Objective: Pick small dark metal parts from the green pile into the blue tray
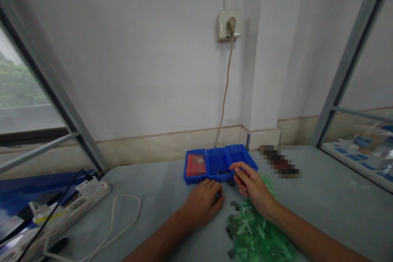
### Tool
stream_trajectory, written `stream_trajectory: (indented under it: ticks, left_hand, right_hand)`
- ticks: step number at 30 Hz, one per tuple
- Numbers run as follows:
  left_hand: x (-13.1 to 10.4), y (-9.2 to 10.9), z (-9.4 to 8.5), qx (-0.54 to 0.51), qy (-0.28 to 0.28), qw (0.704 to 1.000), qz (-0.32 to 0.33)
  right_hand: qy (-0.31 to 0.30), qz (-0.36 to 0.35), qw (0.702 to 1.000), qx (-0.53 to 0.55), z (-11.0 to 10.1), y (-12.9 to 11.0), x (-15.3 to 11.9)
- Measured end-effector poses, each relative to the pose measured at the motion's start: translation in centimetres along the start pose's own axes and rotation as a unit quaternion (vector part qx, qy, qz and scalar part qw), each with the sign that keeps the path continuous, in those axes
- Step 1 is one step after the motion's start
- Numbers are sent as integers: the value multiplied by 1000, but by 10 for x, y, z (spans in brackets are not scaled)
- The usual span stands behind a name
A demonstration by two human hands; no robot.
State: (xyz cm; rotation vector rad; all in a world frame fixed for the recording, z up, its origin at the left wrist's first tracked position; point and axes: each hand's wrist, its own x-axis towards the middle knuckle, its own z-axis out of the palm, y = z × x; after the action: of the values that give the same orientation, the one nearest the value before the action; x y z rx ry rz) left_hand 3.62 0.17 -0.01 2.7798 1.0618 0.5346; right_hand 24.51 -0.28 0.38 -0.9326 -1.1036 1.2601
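Observation:
Three blue bins stand side by side near the wall. The left bin [195, 180] holds red packets [195, 165], and the middle bin [216, 157] has small dark pieces at its front. My left hand [203, 202] is curled on the table in front of these two bins, around something dark that I cannot make out. My right hand [250, 184] is just in front of the right bin [239, 153], fingers pinched on a small dark item. Beneath my right wrist lies a green plastic bag [260, 233], with small metal and clear pieces at its left edge.
A power strip [76, 208] with plugs and a looped white cable [139, 208] lie on the left. A blurred dark object [281, 161] is at the back right. Metal posts rise on both sides, and a cord hangs from a wall socket [229, 25].

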Motion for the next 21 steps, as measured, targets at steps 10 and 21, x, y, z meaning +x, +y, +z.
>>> stream_trajectory:
  ticks: [10, 21]
  left_hand:
    - [-1, -1, 2, 2, -1, 1000, 2]
    - [0, 0, 1, 5, 0, 1000, 5]
  right_hand:
    - [-3, -158, 955, -249, -7, 0, -1]
    - [8, -213, 914, -346, -9, 3, -2]
